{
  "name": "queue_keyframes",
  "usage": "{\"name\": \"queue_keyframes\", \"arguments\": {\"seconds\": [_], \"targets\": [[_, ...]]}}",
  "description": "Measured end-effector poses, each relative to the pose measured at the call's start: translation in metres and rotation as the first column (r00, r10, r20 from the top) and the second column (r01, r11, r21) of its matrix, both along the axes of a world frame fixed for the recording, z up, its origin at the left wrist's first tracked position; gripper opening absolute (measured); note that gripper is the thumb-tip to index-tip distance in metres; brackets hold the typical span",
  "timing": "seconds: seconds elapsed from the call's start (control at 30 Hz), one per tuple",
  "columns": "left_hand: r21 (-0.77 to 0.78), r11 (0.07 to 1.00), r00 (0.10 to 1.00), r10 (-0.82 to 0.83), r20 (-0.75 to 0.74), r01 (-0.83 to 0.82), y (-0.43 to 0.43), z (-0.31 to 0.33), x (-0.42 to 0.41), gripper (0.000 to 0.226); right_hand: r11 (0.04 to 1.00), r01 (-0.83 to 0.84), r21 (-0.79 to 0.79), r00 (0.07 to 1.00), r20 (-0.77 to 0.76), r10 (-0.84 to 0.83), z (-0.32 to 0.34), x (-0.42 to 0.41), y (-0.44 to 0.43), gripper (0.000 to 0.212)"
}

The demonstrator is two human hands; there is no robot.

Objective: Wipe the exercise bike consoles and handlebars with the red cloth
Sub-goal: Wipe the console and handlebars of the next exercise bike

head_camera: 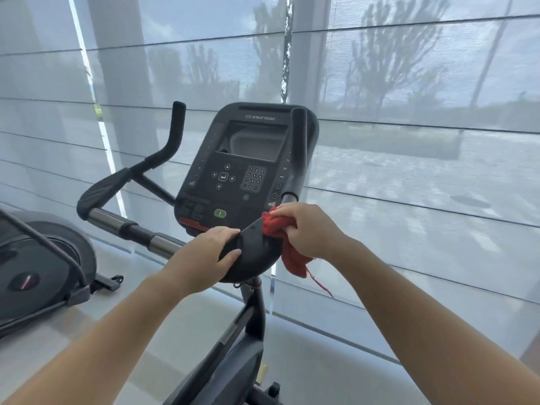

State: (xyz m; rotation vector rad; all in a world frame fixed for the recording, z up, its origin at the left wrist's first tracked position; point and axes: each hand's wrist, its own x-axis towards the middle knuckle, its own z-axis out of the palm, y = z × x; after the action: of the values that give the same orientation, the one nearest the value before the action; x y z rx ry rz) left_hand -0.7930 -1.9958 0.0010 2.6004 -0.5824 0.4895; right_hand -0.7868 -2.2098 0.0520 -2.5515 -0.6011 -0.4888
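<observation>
The right hand (306,232) has its fingers bunched round the red cloth (277,229) and presses it against the lower right corner of the console (204,176), at about 5 o'clock from the keypad (253,178). Part of the cloth hangs free below the hand, and a loose thread (320,283) trails off toward 5 o'clock. The left hand (210,252) grips the console's bottom rim at about 6 o'clock, fingers over the top edge and thumb on the near side. It appears to be steadying the panel while the other hand wipes.

As for progress, the cloth is working on the console of this exercise bike (251,314), at its lowest edge. The screen (254,141) and keypad show no streaks or damp marks, so I cannot tell whether they have been wiped. If the wipe runs from top to bottom, this console would be nearly finished.

The cloth touches neither handlebar. The left handlebar (133,178) sweeps out toward 9 o'clock, and the right handlebar grip (298,147) stands upright at about 2 o'clock beside the screen, so both probably remain to be done. A second machine (38,267) sits at 8 o'clock by the frame's edge, with its console out of view. Since the task names several consoles, I judge the job to be in its early part, with most of the wiping left.
</observation>
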Motion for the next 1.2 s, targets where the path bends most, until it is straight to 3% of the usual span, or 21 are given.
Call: {"name": "queue_keyframes", "arguments": {"seconds": [0.17,0.37,0.53,0.67,0.9,1.03,1.2], "targets": [[0.034,0.999,1.000,-0.012,-0.026,0.013,0.007,-0.007,-0.020,0.049,0.993,0.060,-0.098,0.997,0.059,-0.054,-0.017,-0.024,0.024,0.045],[0.050,0.996,0.997,-0.072,-0.031,0.073,0.019,-0.006,-0.017,0.050,0.996,0.087,0.010,0.995,0.048,-0.087,-0.016,-0.033,0.035,0.044],[0.025,0.992,0.992,-0.124,0.012,0.124,0.033,0.008,0.000,0.045,0.976,0.202,0.075,0.977,0.052,-0.206,-0.010,-0.016,0.051,0.040],[0.034,0.989,0.989,-0.144,0.033,0.143,0.040,0.022,0.018,0.048,0.968,0.251,0.010,0.966,0.057,-0.251,0.003,-0.007,0.063,0.038],[0.041,0.962,0.962,-0.272,0.036,0.270,0.029,0.023,0.038,0.048,0.975,0.165,-0.147,0.985,-0.020,-0.169,-0.001,-0.023,0.058,0.046],[0.013,0.935,0.935,-0.355,0.027,0.354,0.024,0.025,0.043,0.046,0.981,0.190,0.025,0.981,-0.036,-0.189,0.005,-0.023,0.053,0.036],[-0.014,0.900,0.899,-0.435,0.054,0.437,0.023,0.033,0.044,0.048,0.881,0.384,0.276,0.918,-0.015,-0.396,0.013,-0.029,0.041,0.021]]}}
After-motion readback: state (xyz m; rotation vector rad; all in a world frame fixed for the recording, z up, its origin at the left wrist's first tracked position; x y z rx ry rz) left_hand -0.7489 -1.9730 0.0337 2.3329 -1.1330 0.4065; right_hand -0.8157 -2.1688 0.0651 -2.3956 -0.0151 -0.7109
